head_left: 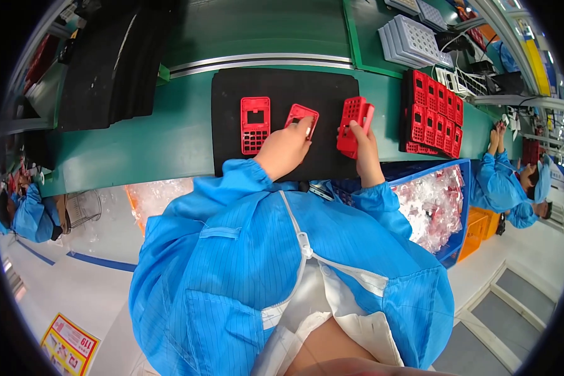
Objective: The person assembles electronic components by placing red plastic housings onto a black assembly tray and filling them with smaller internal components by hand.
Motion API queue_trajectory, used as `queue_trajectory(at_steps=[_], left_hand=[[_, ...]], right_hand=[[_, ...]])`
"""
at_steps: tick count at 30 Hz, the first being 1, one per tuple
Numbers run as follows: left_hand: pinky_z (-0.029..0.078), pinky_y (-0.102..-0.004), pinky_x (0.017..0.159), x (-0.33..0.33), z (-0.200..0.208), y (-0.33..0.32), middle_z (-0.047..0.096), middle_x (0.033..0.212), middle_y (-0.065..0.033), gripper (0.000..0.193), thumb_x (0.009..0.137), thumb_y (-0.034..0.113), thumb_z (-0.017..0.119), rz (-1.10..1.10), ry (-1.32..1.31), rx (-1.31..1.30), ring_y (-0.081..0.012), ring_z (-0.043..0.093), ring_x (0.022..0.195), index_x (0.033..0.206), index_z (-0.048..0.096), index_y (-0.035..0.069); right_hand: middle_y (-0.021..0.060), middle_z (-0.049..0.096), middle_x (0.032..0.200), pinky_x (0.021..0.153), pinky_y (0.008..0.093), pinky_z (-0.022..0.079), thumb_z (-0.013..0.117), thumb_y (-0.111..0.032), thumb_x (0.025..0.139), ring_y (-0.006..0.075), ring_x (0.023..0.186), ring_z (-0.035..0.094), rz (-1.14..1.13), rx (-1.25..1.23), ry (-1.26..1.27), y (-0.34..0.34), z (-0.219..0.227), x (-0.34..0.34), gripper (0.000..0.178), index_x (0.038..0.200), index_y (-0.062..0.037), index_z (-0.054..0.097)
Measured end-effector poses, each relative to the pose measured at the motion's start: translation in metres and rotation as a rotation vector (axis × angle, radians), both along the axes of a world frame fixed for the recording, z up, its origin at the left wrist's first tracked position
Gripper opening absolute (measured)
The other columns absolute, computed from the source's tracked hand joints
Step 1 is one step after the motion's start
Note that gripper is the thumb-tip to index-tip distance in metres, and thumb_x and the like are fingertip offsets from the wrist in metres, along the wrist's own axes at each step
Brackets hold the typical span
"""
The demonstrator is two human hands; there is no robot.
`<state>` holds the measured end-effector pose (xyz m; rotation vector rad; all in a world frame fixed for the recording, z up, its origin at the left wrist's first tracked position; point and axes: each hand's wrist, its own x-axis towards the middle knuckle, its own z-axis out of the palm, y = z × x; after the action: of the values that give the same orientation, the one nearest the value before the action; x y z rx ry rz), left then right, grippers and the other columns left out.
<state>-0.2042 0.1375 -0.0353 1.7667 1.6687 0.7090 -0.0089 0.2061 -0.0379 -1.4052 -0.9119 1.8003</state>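
Left grip [286, 148], angled rightward, holds a red piece [299, 112]; right grip [366, 149] clasps red casings [351, 113].

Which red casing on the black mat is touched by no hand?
The leftmost casing, lying alone: the left hand touches the middle casing, the right hand holds red plastic further right.

- I read this as a factory assembly floor: a long green-topped workbench [185, 147] crosses my camera view.
- Toward its right end, red plastic keypad housings [442, 103] lie in repeated rows.
- Beyond its far edge, I see stacked pale-grey perforated plastic trays [413, 37].
- At its right end, a co-worker [496, 182] wears a blue work coat.
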Motion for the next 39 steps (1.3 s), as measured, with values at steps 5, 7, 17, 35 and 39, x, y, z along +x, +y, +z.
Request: queue_trajectory(at_steps=[5, 7, 17, 35, 39], left_hand=[[0.037, -0.0429, 0.101, -0.034, 0.012, -0.024, 0.047, 0.128, -0.0125, 0.054, 0.078, 0.019, 0.068, -0.262, 0.005, 0.125, -0.0310, 0.043, 0.122, 0.127, 0.047, 0.010], [0.032, -0.0463, 0.105, -0.039, 0.009, -0.028, 0.044, 0.131, -0.0117, 0.054, 0.078, 0.021, 0.069, -0.236, 0.127, 0.160, -0.0307, 0.038, 0.126, 0.127, 0.048, 0.011], [0.031, -0.0496, 0.105, 0.008, -0.006, 0.056, 0.055, 0.120, -0.0106, 0.035, 0.080, 0.013, 0.061, -0.472, 0.482, 0.477, -0.0284, 0.043, 0.123, 0.114, 0.058, 0.010], [0.019, -0.0561, 0.107, -0.029, 0.018, -0.033, 0.037, 0.139, -0.0118, 0.074, 0.067, 0.040, 0.076, 0.028, 0.355, 0.205, -0.0348, 0.027, 0.133, 0.131, 0.047, 0.018], [0.015, -0.0599, 0.108, -0.045, -0.007, -0.052, 0.026, 0.146, -0.0126, 0.079, 0.067, 0.048, 0.075, 0.090, 0.470, -0.004, -0.0383, 0.017, 0.137, 0.135, 0.044, 0.023]], right_hand=[[0.0177, 0.058, 0.106, 0.082, 0.0364, 0.046, 0.074, -0.019, 0.072, 0.0322, 0.097, 0.056, 0.327, 0.768, -0.931, 0.000, 0.020, -0.003, 0.054, 0.114, 0.0028, 0.050], [0.0148, 0.057, 0.101, 0.082, 0.0405, 0.043, 0.075, -0.012, 0.065, 0.0356, 0.096, 0.050, 0.512, 1.045, -1.083, 0.005, 0.023, 0.007, 0.053, 0.111, -0.0022, 0.051], [0.0160, 0.063, 0.100, 0.077, 0.0348, 0.053, 0.051, -0.024, 0.093, 0.0262, 0.089, 0.064, -0.263, 0.176, 0.015, -0.002, 0.008, 0.030, 0.035, 0.121, -0.0039, 0.047], [0.0257, 0.024, 0.144, 0.108, 0.0474, 0.022, 0.074, -0.025, 0.073, 0.0422, 0.132, 0.022, 0.345, 0.969, -0.916, -0.012, -0.020, 0.041, 0.092, 0.144, -0.0021, 0.020], [0.0186, 0.026, 0.145, 0.109, 0.0519, 0.021, 0.076, -0.037, 0.068, 0.0388, 0.136, 0.020, 0.680, 1.122, -0.910, -0.012, -0.008, 0.006, 0.086, 0.140, -0.0123, 0.036]])
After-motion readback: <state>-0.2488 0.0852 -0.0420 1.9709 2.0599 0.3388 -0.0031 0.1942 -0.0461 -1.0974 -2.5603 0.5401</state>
